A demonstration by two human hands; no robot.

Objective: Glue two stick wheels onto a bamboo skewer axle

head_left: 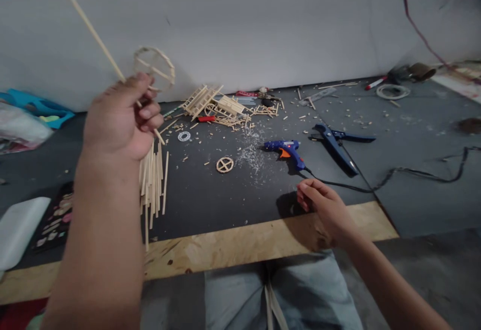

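Held stick (90, 27): pale wood, smooth, matt
Held wheel (172, 72): pale wood, matt
Glue gun (278, 144): blue plastic, smooth
Worktop (210, 202): dark, matt
Front strip (240, 237): bare, grained wood
Trousers (236, 295): matt, creased cloth

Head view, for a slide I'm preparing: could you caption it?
Left hand holds a wooden stick and wheel; blue glue gun lies on the dark worktop.

Under dim grey light, the right hand (321, 205) casts a dark shadow (288, 206) leftward, and fine detail looks soft.
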